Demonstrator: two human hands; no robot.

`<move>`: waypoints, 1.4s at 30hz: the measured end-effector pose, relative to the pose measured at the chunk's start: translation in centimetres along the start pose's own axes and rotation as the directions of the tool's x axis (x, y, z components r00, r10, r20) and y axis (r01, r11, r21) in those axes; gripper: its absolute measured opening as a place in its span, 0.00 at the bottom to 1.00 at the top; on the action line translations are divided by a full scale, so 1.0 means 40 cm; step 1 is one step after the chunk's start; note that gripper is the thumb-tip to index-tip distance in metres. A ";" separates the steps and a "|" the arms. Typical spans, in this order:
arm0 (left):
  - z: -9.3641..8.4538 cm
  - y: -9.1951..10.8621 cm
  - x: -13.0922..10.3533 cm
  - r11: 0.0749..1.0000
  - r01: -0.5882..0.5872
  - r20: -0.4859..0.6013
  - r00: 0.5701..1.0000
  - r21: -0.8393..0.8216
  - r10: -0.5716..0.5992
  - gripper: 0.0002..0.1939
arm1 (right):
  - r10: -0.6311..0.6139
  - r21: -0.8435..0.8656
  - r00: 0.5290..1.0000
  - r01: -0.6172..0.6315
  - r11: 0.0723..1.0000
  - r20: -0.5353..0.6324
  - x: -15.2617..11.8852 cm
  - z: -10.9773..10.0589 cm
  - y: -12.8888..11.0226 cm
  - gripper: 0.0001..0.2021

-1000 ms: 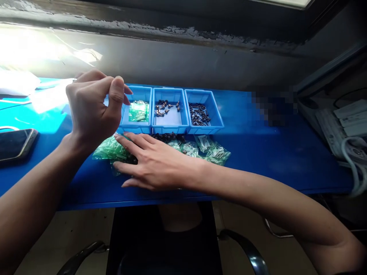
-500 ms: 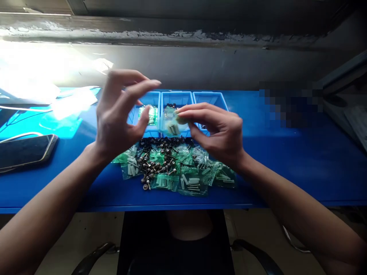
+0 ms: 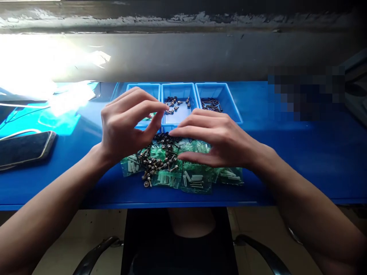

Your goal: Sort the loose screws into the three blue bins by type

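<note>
My left hand (image 3: 127,120) is above the front of the left and middle bins, thumb and forefinger brought together in a pinch; anything between them is too small or hidden to make out. My right hand (image 3: 218,139) hovers over the right part of the pile, thumb apart from the fingers, holding nothing visible. Below both hands lie loose dark screws with washers (image 3: 155,164) and green-tinted clear bags (image 3: 196,183) of white plugs and screws. A small green bag (image 3: 150,115) shows partly in the left blue bin (image 3: 143,87), behind my left hand.
The middle bin (image 3: 179,84) holds several washer screws (image 3: 173,101); dark screws (image 3: 210,103) lie in the right bin (image 3: 233,101). A phone (image 3: 25,149) rests on the blue table (image 3: 301,164) at the left. Bright light glares at back left. A chair armrest (image 3: 96,254) shows below.
The bag that was in my right hand is no longer there, and that hand has lowered and opened. My left hand has moved right and its fingers have closed to a pinch.
</note>
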State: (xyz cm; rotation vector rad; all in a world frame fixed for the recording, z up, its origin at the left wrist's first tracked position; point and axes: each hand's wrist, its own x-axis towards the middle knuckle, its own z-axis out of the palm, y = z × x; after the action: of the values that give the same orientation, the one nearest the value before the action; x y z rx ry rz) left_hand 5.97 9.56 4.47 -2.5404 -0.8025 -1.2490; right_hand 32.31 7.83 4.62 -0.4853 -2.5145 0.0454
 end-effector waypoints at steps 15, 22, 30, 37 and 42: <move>0.015 -0.067 -0.028 0.983 -0.186 0.308 0.935 -0.002 0.177 0.13 | 0.183 -0.021 0.935 -0.185 0.982 0.305 -0.018 -0.050 -0.029 0.22; 0.009 -0.027 -0.018 0.986 -0.162 0.216 0.964 0.023 0.154 0.24 | 0.271 0.397 0.939 -0.170 0.902 -0.214 0.001 -0.048 -0.038 0.13; 0.016 0.031 -0.015 0.988 -0.096 -0.041 0.995 -0.122 0.092 0.17 | 0.548 0.842 0.799 -0.103 0.529 -0.246 0.002 0.013 -0.027 0.12; 0.007 0.010 -0.003 0.972 -0.001 -0.077 0.997 -0.234 -0.018 0.06 | 0.598 0.821 0.793 -0.263 0.506 -0.114 0.012 0.024 -0.033 0.12; 0.017 0.008 0.000 0.801 0.175 -0.048 0.968 -0.573 -0.245 0.12 | 0.463 0.442 0.779 -0.269 0.856 -0.422 -0.001 0.042 -0.046 0.28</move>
State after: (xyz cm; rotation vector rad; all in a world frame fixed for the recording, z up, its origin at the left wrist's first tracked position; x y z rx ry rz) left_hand 6.60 9.56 4.06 -2.8275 -0.7949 -1.9485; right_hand 30.81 6.23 3.43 -0.7272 -1.7911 0.4617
